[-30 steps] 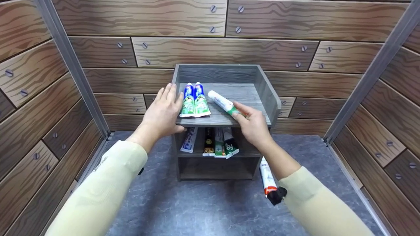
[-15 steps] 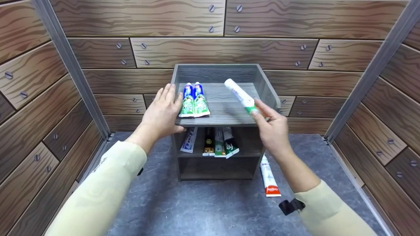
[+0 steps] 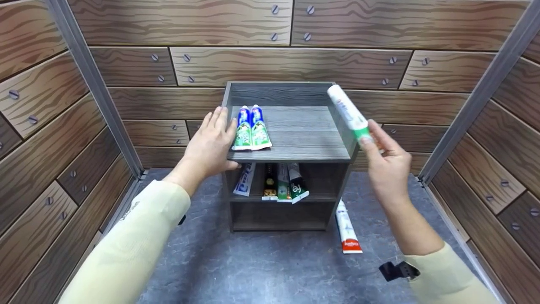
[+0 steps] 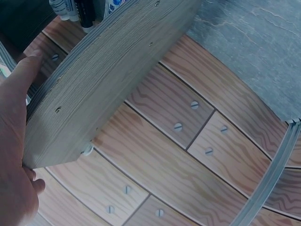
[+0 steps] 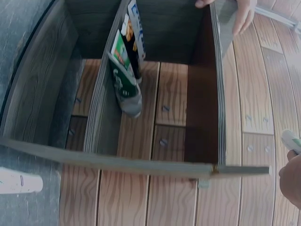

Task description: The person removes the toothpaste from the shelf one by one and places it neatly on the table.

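My right hand (image 3: 388,169) pinches a white toothpaste tube (image 3: 346,109) with a green end, cap pointing up and left, in the air off the right side of the small grey shelf unit (image 3: 291,154). In the right wrist view part of that tube (image 5: 290,141) shows at the right edge. My left hand (image 3: 213,141) holds the unit's left front edge, fingers along the side wall and thumb below the top board. In the left wrist view its thumb (image 4: 26,68) reaches past the side panel (image 4: 99,89). Two blue-and-green toothpaste tubes (image 3: 252,128) lie side by side on top.
Several tubes lie on the middle shelf: a white-and-blue tube (image 3: 244,179) at left, then a black-and-gold tube (image 3: 270,181), a green tube (image 3: 284,181) and a dark green tube (image 3: 298,183). A white-and-red Colgate tube (image 3: 348,228) lies on the floor. Wood-patterned walls (image 3: 291,67) surround the unit.
My right hand has lifted the white-and-green tube from above the top board and carried it right, past the unit's right wall. The left hand keeps its place.
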A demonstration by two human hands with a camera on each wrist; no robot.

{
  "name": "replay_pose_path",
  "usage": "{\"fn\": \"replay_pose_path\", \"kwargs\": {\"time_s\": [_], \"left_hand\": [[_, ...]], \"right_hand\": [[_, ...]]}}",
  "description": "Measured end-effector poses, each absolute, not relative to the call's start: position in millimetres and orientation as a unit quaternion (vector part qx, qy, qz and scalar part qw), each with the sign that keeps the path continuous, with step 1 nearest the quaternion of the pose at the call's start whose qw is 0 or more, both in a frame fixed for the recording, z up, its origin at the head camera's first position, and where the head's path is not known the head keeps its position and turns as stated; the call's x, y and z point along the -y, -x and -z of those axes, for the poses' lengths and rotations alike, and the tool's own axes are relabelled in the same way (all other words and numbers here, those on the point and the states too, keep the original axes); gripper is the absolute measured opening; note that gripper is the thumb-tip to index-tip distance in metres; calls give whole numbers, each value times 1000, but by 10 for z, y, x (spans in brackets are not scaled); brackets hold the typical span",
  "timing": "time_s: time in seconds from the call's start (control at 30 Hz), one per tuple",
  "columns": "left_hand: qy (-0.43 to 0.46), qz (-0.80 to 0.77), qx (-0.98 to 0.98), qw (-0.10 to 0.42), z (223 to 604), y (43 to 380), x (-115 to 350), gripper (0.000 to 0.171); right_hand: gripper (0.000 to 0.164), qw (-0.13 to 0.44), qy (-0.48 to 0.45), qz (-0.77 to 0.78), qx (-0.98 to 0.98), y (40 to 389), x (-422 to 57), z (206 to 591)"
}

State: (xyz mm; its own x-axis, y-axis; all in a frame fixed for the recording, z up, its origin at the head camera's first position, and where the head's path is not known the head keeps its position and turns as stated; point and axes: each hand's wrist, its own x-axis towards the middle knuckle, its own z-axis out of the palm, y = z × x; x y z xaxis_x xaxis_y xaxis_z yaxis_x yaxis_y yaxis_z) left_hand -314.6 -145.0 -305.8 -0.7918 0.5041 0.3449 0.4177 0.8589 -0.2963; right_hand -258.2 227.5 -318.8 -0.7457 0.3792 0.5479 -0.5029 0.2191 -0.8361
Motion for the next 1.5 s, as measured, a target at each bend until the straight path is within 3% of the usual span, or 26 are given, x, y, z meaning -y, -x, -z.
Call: {"fn": "replay_pose_path", "kwargs": {"time_s": [0.33, 1.5], "left_hand": [[247, -107, 941, 207, 3091, 3153, 1447, 120], [246, -104, 942, 204, 3038, 3135, 1447, 121]], "right_hand": [[37, 383, 8, -645, 661, 2598, -2662, 3337], [42, 261, 158, -617, 726, 2658, -3111, 4976]]}}
